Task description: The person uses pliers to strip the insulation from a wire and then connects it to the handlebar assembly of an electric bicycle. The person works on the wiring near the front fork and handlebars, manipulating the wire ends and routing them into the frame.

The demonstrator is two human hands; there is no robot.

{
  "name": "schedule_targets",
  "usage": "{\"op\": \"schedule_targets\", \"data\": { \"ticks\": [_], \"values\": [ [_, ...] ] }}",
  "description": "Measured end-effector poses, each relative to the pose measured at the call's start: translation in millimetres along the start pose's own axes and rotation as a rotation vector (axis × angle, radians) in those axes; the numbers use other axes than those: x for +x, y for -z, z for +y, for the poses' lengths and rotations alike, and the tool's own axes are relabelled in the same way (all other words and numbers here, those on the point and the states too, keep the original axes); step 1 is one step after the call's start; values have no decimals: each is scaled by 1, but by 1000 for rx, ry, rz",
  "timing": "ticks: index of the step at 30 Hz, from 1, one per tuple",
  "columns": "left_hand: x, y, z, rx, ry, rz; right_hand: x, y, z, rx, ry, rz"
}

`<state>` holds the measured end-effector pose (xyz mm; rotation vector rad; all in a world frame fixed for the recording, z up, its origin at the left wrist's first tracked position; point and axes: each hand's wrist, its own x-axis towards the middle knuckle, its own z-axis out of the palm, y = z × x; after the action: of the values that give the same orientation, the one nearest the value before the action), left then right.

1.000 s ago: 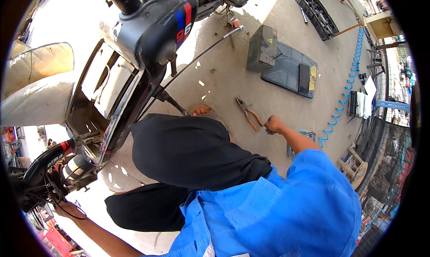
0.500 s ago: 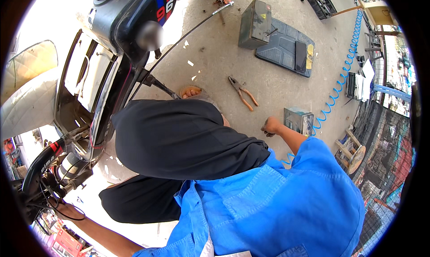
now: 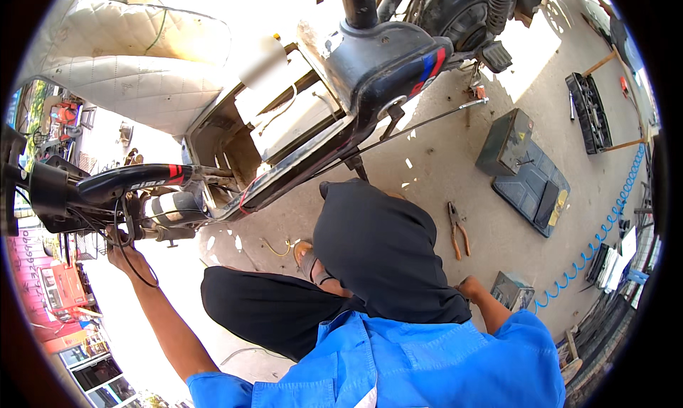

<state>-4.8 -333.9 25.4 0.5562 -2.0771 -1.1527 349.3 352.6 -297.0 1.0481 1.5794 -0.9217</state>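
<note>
My left hand [image 3: 122, 250] reaches to the front of a black electric scooter [image 3: 284, 162], among the black cables below its steering column. Cables and frame hide its fingers, so its grip cannot be made out. My right hand [image 3: 470, 288] is beside my bent knee, fingers curled in and nothing seen in them. Close to it on the floor stands a grey box-shaped battery [image 3: 512, 291]. A pair of pliers [image 3: 459, 230] with orange handles lies open on the concrete beyond my knee. The scooter's floor compartment is uncovered, with pale wires showing inside.
A larger dark battery [image 3: 504, 143] stands by a dark ribbed panel [image 3: 518, 191] bearing a phone [image 3: 546, 203]. A coiled blue hose [image 3: 601, 237] runs along the right. An open black tool case [image 3: 589, 113] lies far right. A quilted cover [image 3: 142, 66] hangs at the scooter's left.
The view has swung left, so the scooter and floor things appear farther right. My left hand stays by the scooter's front cables. My right hand remains near the small battery, now closer to my knee.
</note>
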Motion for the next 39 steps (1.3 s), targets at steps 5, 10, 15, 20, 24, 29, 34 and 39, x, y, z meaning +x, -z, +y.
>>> {"op": "schedule_targets", "data": {
  "ticks": [5,10,15,20,24,29,34,39],
  "values": [
    [3,7,-14,131,-122,6,27,6,10,-194,91,20],
    [-19,-16,18,-103,4,72,11,15,-19,-323,253,57],
    [-25,-27,30,-179,3,83,19,17,-48,-355,269,54],
    [2,-4,-6,-293,43,81,20,29,-72,-383,263,62],
    [2,-13,-8,-387,60,92,21,34,-82,-400,265,76],
    [5,-12,-5,-314,77,61,22,38,-91,-418,273,77],
    [13,-2,-24,-367,16,40,21,45,-98,-453,276,88],
    [24,1,-37,-363,-78,66,18,55,-94,-494,268,107]
  ]
}}
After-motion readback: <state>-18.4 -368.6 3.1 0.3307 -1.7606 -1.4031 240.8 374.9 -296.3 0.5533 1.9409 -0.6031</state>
